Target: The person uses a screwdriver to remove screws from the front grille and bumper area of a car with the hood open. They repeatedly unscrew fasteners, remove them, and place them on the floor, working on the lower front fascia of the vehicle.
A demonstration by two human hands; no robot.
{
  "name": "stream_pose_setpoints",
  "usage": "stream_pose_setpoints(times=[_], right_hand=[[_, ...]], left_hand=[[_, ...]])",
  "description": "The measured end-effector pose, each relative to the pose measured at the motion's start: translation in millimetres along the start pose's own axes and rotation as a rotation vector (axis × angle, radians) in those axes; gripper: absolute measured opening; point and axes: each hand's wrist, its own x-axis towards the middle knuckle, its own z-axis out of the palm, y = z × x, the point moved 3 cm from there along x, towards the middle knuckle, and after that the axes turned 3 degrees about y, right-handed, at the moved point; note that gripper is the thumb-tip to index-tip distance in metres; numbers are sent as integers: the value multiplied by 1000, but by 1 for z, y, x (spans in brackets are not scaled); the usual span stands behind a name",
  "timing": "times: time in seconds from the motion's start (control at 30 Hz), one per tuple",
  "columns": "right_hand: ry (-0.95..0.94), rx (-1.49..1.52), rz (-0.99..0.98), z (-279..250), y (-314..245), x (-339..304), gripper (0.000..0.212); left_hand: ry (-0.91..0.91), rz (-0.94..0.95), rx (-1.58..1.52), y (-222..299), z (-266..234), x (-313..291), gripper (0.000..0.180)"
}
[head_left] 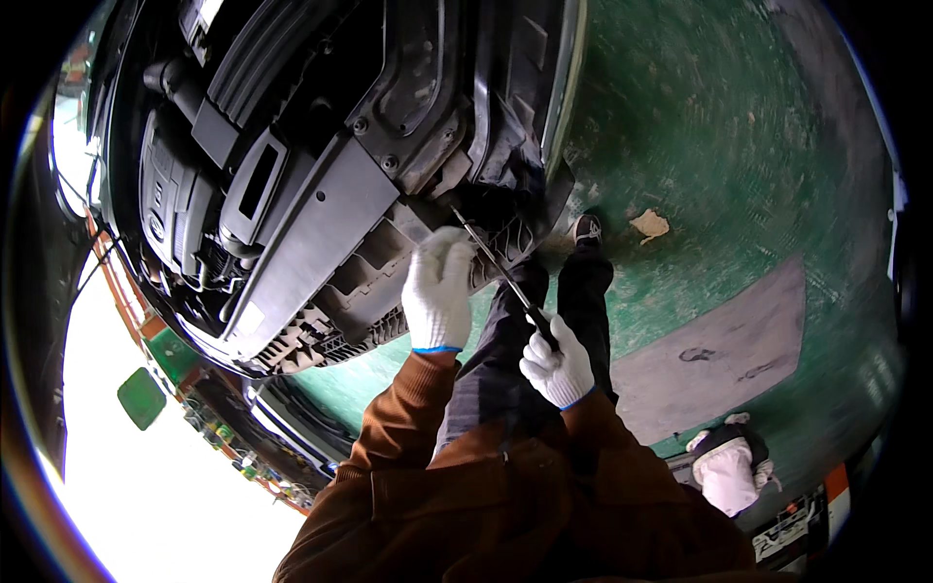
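Note:
My right hand [559, 367], in a white knit glove, is closed round the black handle of a screwdriver [493, 256]. The long metal shaft slants up and to the left, its tip at the front edge of a car's bumper support [379, 257]. Just left of the shaft is my left hand [437, 296], also in a white glove with a blue cuff edge. Its fingers bend toward the car and their ends are smeared by motion, so whether they hold anything cannot be made out. A dark gap by the headlight area [496, 199] lies beyond the tip.
The car's open engine bay, with a grey engine cover [170, 194], fills the upper left. A flat grey panel [316, 228] runs along its front. On the green floor [719, 126] lie a torn scrap [649, 225] and a grey mat [719, 355]. A pale bundle [729, 471] sits lower right.

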Motion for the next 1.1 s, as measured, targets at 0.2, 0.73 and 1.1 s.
stream_pose_setpoints(times=[0.2, 0.73, 1.1], right_hand=[[449, -636, -324, 12, 6, 5, 45], [400, -752, -215, 22, -4, 2, 34], [405, -901, -606, 4, -2, 4, 47]], left_hand=[[-53, -222, -194, 37, 0, 27, 55], [72, -369, -420, 18, 3, 45, 50], [72, -332, -416, 7, -1, 44, 35]])
